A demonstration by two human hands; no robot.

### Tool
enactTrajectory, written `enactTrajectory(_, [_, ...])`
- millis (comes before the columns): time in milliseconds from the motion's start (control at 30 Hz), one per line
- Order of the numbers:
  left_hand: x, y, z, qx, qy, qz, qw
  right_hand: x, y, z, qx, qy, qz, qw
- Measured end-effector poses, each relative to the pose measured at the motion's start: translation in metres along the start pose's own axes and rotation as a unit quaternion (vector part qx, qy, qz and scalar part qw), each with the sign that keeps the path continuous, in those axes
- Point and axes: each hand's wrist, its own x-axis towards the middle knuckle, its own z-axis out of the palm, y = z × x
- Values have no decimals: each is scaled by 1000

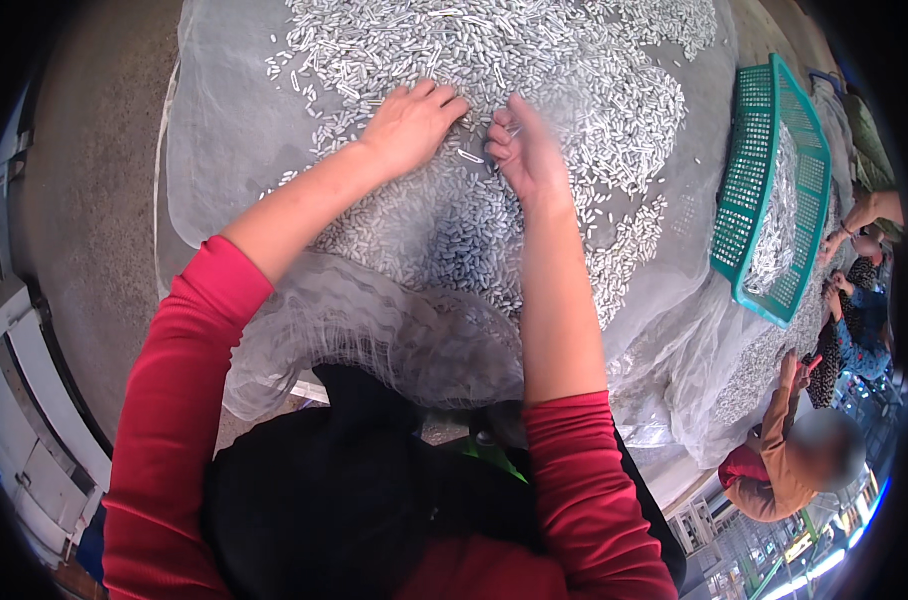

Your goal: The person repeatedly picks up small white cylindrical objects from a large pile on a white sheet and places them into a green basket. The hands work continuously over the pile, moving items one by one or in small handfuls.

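Currently, the left hand [414,128] is over silvery pieces [614,130] spread across the surface [229,135]; the right hand [530,155], fingers curled, is beside it. Whether either grips a piece is unclear.

No readable text; no signs

Small silvery rods [624,135] spread over pale mesh sheeting [219,150] left of the teal perforated plastic basket [746,190]. Farther from the basket, the left hand [412,125] touches rods; nearer it, the right hand [529,155] curls its fingers. Co-workers [769,492] appear beyond it.
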Motion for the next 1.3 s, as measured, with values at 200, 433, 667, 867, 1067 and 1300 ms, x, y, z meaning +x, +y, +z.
enactTrajectory(200, [-13, -3, -11, -85, -55, -121, 987, 23, -14, 17, -643, 187, -272, 691])
enactTrajectory(433, [-12, -7, -3, -66, -1, -68, 995, 26, -20, 18, -696, 203, -194, 661])
enactTrajectory(667, [-6, 0, 10, -31, -51, -51, 997, 7, -16, 13, -721, 227, -232, 612])
enactTrajectory(867, [-5, -3, -16, -159, -32, -154, 975, 6, -23, 6, -610, 147, -176, 758])
enactTrajectory(1067, [0, 21, -39, -260, 62, -55, 962, -17, 2, 4, -27, -50, 16, 998])
enactTrajectory(1300, [-6, -10, -38, -171, 44, -113, 978, -25, 1, 2, -501, 20, -50, 864])
